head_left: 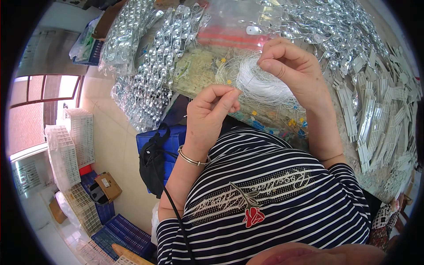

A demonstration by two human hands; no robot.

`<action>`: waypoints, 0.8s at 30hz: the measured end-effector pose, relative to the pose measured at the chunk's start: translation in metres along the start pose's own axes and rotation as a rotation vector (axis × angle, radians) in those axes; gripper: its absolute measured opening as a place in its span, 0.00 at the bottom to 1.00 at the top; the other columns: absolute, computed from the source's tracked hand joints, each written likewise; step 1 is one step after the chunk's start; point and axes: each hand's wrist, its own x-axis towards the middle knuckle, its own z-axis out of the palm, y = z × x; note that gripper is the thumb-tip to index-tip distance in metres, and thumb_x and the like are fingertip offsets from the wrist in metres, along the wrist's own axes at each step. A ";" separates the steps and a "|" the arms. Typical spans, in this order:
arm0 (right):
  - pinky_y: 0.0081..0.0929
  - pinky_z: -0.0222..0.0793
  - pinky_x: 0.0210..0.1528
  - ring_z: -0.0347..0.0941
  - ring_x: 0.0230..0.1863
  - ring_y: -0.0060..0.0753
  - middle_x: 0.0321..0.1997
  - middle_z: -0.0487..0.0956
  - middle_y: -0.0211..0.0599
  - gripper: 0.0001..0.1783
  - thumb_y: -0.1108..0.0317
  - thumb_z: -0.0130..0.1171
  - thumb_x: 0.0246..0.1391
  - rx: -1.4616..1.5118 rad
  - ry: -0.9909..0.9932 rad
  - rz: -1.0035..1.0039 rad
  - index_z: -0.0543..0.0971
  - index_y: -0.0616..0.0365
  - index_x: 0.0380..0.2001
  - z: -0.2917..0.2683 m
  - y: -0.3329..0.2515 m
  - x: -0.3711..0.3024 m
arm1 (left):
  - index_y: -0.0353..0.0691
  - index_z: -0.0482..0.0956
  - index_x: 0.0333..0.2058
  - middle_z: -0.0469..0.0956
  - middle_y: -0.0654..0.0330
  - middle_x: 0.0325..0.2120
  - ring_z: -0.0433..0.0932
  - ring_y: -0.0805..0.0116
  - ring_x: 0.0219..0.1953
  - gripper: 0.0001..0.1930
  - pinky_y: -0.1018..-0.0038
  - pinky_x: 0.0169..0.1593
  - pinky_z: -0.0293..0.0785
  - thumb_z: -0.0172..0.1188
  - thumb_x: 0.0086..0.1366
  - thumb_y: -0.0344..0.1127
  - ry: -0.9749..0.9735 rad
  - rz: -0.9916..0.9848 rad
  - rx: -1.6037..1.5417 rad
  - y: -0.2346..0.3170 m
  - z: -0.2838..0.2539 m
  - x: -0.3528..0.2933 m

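Note:
My left hand (206, 115) is closed in a pinch at the near edge of the worktable, thumb against the bent fingers. Higher and to the right, my right hand (295, 73) has thumb and forefinger brought together in another pinch. Whatever sits between the fingertips of either hand is too fine to make out. Behind and between them lies a loose bundle of white thread (265, 90), partly covered by my right hand. Small yellow and blue bits (293, 122) are scattered on the worn tabletop (194, 66) around it.
Strips of shiny silver pieces (152, 57) hang over the table's left side; more silver pieces (335, 26) heap at the far right. Pale flat strips (380, 110) pile up on the right. A red-edged plastic bag (229, 39) lies beyond. Blue crates (121, 234) stand on the floor.

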 end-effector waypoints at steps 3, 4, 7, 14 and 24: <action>0.18 0.62 0.43 0.67 0.38 0.20 0.34 0.72 0.27 0.02 0.75 0.58 0.50 -0.040 -0.003 -0.014 0.77 0.62 0.29 0.000 0.001 0.000 | 0.32 0.77 0.35 0.78 0.61 0.25 0.75 0.77 0.27 0.06 0.81 0.37 0.72 0.54 0.62 0.27 -0.020 -0.008 0.035 0.003 0.002 0.003; 0.18 0.62 0.43 0.67 0.38 0.20 0.34 0.72 0.28 0.03 0.75 0.58 0.50 -0.039 -0.012 -0.019 0.78 0.62 0.29 0.001 0.000 -0.001 | 0.32 0.77 0.35 0.78 0.60 0.27 0.76 0.75 0.29 0.06 0.80 0.38 0.73 0.54 0.62 0.27 -0.017 -0.010 0.021 0.004 0.003 0.005; 0.19 0.63 0.42 0.68 0.38 0.21 0.34 0.73 0.28 0.03 0.75 0.58 0.50 -0.137 -0.027 -0.055 0.78 0.62 0.29 0.004 0.002 -0.001 | 0.31 0.77 0.36 0.79 0.58 0.29 0.78 0.74 0.32 0.06 0.79 0.40 0.74 0.54 0.63 0.27 -0.024 -0.001 0.015 0.008 0.008 0.012; 0.20 0.65 0.40 0.70 0.37 0.23 0.32 0.74 0.30 0.05 0.74 0.62 0.45 -0.374 0.000 -0.142 0.81 0.59 0.29 0.006 0.006 0.000 | 0.32 0.77 0.36 0.79 0.60 0.29 0.77 0.75 0.33 0.06 0.82 0.39 0.73 0.55 0.62 0.27 -0.105 0.037 -0.023 0.004 0.012 0.025; 0.19 0.64 0.41 0.69 0.38 0.22 0.34 0.74 0.30 0.07 0.70 0.57 0.52 -0.321 -0.047 -0.086 0.81 0.60 0.33 0.000 0.012 0.006 | 0.34 0.77 0.36 0.78 0.64 0.27 0.74 0.82 0.30 0.06 0.87 0.32 0.67 0.57 0.61 0.27 -0.064 0.012 0.041 0.000 0.008 0.028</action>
